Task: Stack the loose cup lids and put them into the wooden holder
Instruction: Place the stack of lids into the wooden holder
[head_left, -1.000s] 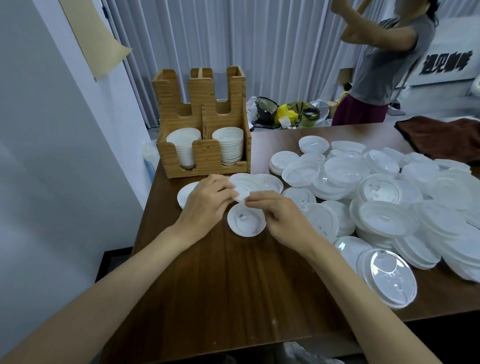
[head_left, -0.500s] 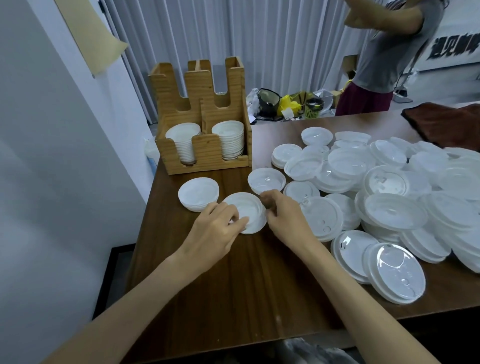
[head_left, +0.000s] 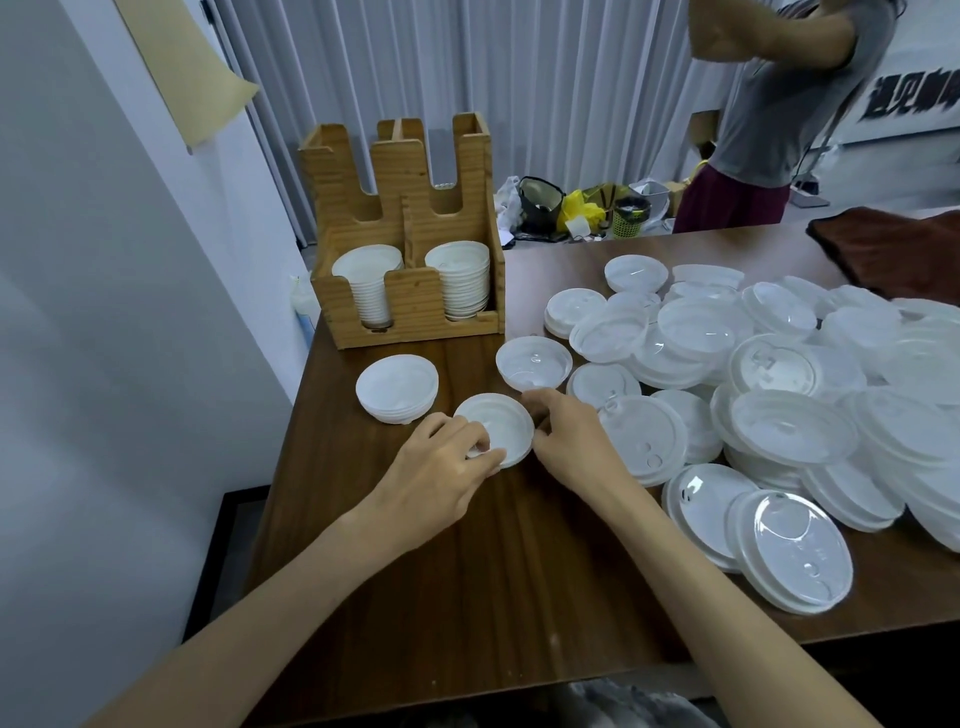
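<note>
Centre of frame: my left hand (head_left: 441, 467) and right hand (head_left: 571, 441), fingers curled, pinch opposite rims of a small round white plastic lid (head_left: 501, 423) between them, above the dark wooden table (head_left: 467, 571). To nest it cleanly I should hold it level and centred over the short stack of white lids (head_left: 397, 387) just upper left; the slotted wooden holder (head_left: 415, 306) stands beyond

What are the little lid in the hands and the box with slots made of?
The small lid, pinched by the left hand and the right hand, looks like thin plastic: milky white, slightly see-through, with a soft shine. The holder looks like unpainted wood, perhaps bamboo: tan, matte, with straight grain lines.
</note>
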